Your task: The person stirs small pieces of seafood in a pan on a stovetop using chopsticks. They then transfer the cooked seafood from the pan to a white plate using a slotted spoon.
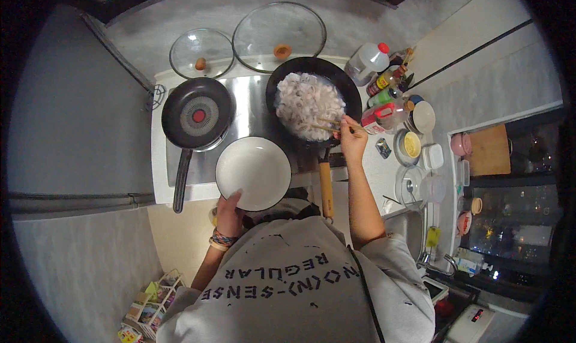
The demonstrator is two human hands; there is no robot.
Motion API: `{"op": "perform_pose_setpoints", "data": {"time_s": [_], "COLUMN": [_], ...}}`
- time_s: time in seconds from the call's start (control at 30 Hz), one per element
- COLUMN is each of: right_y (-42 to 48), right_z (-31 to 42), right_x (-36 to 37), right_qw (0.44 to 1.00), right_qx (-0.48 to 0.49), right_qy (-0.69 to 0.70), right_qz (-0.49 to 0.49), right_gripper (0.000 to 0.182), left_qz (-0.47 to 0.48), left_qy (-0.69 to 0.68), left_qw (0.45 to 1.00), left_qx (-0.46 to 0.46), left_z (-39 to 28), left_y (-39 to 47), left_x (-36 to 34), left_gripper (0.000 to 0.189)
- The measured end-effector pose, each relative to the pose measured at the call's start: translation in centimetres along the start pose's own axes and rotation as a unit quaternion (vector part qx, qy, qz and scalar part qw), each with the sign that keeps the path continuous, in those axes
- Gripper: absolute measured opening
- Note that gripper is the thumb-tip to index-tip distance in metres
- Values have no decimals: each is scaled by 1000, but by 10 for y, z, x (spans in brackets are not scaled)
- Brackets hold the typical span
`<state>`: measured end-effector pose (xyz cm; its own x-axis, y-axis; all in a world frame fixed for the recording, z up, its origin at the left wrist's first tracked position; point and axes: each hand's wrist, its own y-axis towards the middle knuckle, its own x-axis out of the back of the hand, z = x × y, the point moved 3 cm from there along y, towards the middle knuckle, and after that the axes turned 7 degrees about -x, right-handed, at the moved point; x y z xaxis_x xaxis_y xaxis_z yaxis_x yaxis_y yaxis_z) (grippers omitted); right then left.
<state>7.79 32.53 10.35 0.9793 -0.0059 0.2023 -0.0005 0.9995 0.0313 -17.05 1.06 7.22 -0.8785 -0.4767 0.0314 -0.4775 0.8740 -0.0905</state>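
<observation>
My left hand (pixel 231 211) grips the near rim of a white bowl (pixel 254 174), with the thumb on its inner side; nothing shows inside the bowl. In my right hand (pixel 352 138) is a pair of wooden chopsticks (pixel 327 126), their tips at pale sliced pieces of food (pixel 308 102) heaped in a black wok (pixel 352 89). The wok sits on the right side of the steel stove top (pixel 241 104). Its wooden handle (pixel 326 188) points towards me. To the left rests a black frying pan (pixel 180 113) with a red centre spot.
Two glass lids (pixel 202 46) (pixel 270 23) lean against the back wall. A clear jug with a red cap (pixel 369 62) and several bottles (pixel 382 84) stand right of the wok. Bowls (pixel 411 145) line the counter towards the sink (pixel 407 230). The frying pan's handle (pixel 181 181) juts over the counter's front edge.
</observation>
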Motion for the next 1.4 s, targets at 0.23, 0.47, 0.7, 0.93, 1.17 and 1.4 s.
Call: {"op": "perform_pose_setpoints", "data": {"time_s": [0.23, 0.47, 0.7, 0.93, 1.17, 1.4], "right_y": [0, 15, 19, 19, 21, -2], "right_z": [-6, -18, -9, -4, 39, 120], "right_x": [-1, -11, -21, 3, 27, 18], "right_qw": [997, 988, 974, 960, 955, 957], "right_qx": [16, -39, -71, -99, -76, -43], "right_qy": [16, 148, 211, 252, 279, 283], "right_qz": [-68, -23, -43, -64, -69, 41], "right_gripper": [18, 17, 19, 20, 21, 22], "left_qz": [15, -72, -48, -52, -50, -22], "left_qy": [81, -312, -324, -325, -269, -281], "left_qw": [996, 933, 935, 937, 955, 956], "left_qx": [-28, 167, 136, 117, 116, 82], "left_z": [9, -23, -49, -45, -60, -62], "left_y": [-5, 0, 34, 61, 95, 127], "left_x": [7, -11, -26, -38, -65, -92], "left_gripper": [42, 39, 40, 45, 41, 37]}}
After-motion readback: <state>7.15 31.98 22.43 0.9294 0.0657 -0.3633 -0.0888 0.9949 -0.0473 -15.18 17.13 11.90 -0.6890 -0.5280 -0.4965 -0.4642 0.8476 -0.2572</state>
